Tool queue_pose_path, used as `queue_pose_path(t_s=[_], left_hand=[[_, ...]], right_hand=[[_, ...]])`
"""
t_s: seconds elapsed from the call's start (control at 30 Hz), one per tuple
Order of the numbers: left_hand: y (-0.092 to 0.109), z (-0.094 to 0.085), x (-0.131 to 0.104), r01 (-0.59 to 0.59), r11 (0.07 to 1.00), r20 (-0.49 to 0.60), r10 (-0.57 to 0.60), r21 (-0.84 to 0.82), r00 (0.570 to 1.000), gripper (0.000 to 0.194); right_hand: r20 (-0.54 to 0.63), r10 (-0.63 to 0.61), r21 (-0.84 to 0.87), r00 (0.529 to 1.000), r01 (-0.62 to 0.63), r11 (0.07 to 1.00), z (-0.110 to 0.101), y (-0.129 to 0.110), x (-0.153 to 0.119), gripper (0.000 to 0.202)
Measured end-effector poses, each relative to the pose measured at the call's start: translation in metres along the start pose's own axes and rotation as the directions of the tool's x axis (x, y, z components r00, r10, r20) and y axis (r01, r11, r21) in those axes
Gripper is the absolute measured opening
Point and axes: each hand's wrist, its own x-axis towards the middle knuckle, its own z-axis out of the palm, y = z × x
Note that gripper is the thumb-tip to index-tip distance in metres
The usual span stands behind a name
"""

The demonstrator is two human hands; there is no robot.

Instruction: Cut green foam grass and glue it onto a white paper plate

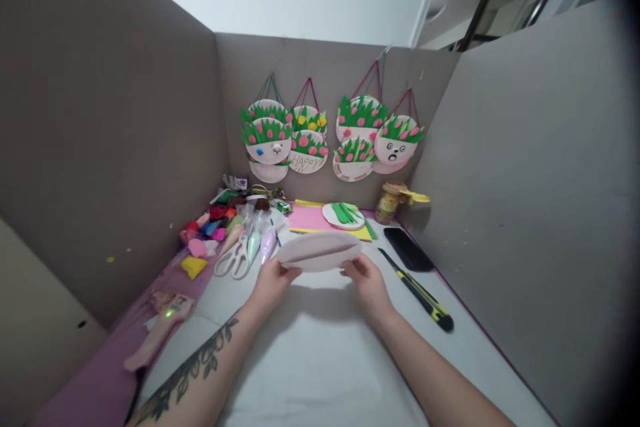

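My left hand point(273, 281) grips the left rim of a white paper plate point(323, 260), and my right hand point(367, 282) pinches its right rim. The plate is held above the white-covered table, tilted so that it looks like a narrow oval. A long dark slit runs across it, like the mouth of a pocket; how its layers are joined cannot be made out. Behind it, another paper plate point(327, 217) carries green paper strips point(347, 213) and lies on pink paper point(306, 219). A black and yellow utility knife point(420, 293) lies right of my right hand.
White-handled scissors point(234, 260), filled piping bags point(267, 245) and colourful packets point(197, 248) crowd the left. A pink glue gun point(160, 333) lies front left. A black phone point(407, 249) and a jar point(389, 203) stand right. Decorated plates point(270, 152) hang on the grey back partition.
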Motion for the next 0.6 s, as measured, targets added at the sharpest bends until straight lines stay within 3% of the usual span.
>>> queue_pose_path(t_s=[0.07,0.1,0.17,0.2,0.23,0.3,0.4,0.6], left_hand=[[0.000,-0.004,-0.001,-0.059,0.988,-0.098,0.073,0.140,0.993,0.014],[0.000,-0.006,-0.002,-0.099,0.974,-0.126,0.126,0.202,0.984,0.014],[-0.003,-0.010,-0.003,-0.179,0.941,-0.120,0.221,0.288,0.968,0.015],[-0.004,-0.010,-0.003,-0.216,0.925,-0.095,0.257,0.312,0.962,0.016],[-0.006,-0.010,-0.003,-0.252,0.911,-0.060,0.286,0.326,0.956,0.017],[-0.009,-0.007,-0.004,-0.309,0.890,0.009,0.325,0.336,0.946,0.018],[-0.009,-0.002,-0.008,-0.359,0.874,0.090,0.350,0.326,0.932,0.018],[0.004,0.004,-0.023,-0.448,0.869,0.202,0.410,0.208,0.890,0.024]], right_hand=[[-0.172,-0.245,-0.223,0.954,0.204,0.953,-0.001,-0.004,-0.005,0.025],[-0.192,-0.417,-0.345,0.889,0.336,0.876,-0.002,-0.006,-0.008,0.022],[-0.016,-0.683,-0.521,0.730,0.577,0.629,-0.001,-0.011,-0.016,0.016],[0.130,-0.733,-0.557,0.667,0.661,0.503,0.001,-0.014,-0.019,0.017],[0.247,-0.731,-0.585,0.636,0.699,0.411,0.005,-0.017,-0.023,0.022],[0.376,-0.649,-0.652,0.662,0.686,0.322,0.015,-0.021,-0.028,0.034],[0.439,-0.520,-0.707,0.733,0.639,0.304,0.027,-0.019,-0.031,0.036],[0.401,-0.424,-0.684,0.812,0.573,0.451,0.025,-0.003,-0.031,0.032]])
